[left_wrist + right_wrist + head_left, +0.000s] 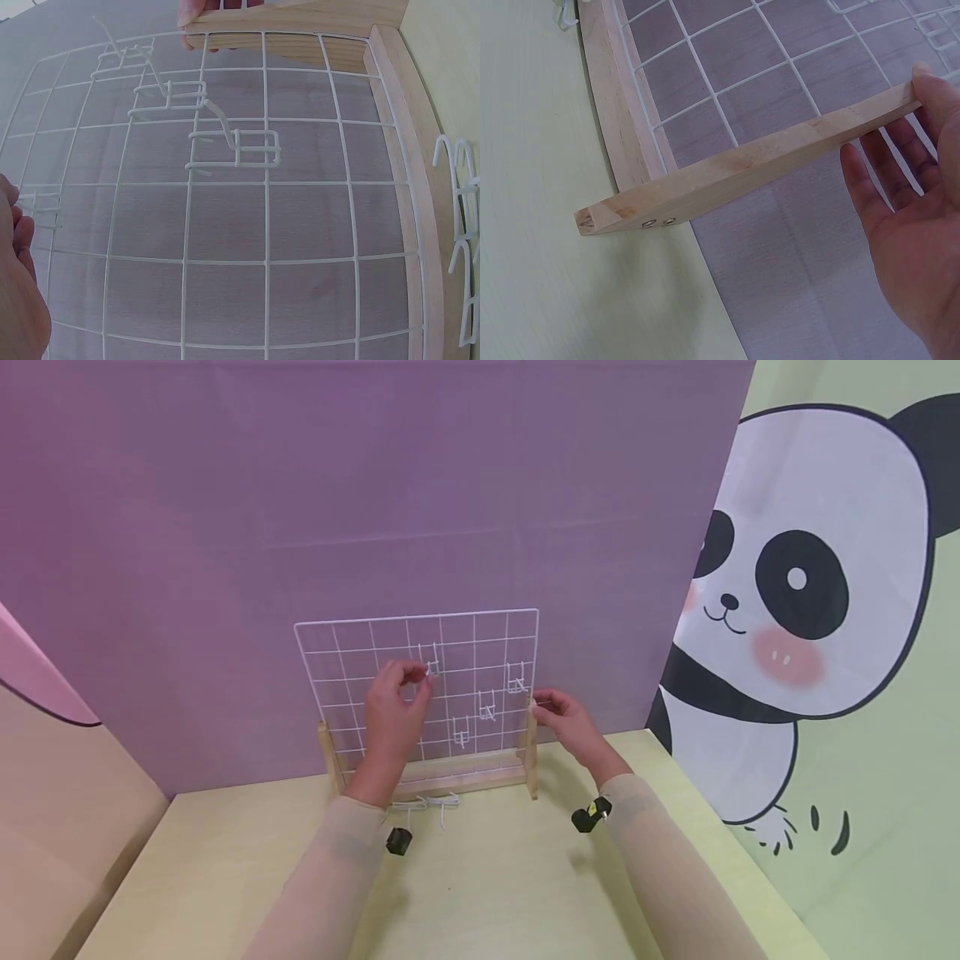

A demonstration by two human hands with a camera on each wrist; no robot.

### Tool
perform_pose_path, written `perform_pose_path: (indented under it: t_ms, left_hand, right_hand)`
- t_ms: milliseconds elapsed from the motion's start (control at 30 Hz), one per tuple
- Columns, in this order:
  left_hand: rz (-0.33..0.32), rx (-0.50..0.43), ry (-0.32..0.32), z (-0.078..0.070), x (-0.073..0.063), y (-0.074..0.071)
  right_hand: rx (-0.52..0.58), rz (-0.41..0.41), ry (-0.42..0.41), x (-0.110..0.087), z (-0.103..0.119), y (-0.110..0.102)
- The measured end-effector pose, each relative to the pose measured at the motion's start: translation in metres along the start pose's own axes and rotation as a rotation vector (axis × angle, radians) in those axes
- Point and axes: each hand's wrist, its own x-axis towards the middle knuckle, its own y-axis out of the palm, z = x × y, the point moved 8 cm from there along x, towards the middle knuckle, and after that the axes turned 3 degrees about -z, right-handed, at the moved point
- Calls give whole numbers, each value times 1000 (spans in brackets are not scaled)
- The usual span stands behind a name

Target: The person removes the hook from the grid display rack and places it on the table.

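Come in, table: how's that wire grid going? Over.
Left hand pinching a hook at the wire grid. Right hand gripping a wooden post. Three more hooks hung, two on table. Nothing seen blocking.

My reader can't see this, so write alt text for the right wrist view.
A bare right hand holds a pale wooden side post at the edge of a white, square-meshed wire grid; a pale yellow tabletop lies at left.

There are four white hooks (238,146) on one wire grid (420,617), two loose hooks (442,802) on one tabletop (510,893), two wooden uprights (532,752), two black wrist devices (400,841), two hands (393,710) and one panda (795,552).
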Motion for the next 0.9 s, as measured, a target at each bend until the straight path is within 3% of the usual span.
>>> perform_pose_path:
  t_ms: [300,900]
  left_hand:
    - [-4,-3,52,-6,0,-2]
    - [-100,16,122,-11,7,-10]
  right_hand:
    - [-5,1,0,1,-2,0]
    - [-12,-3,6,3,-2,0]
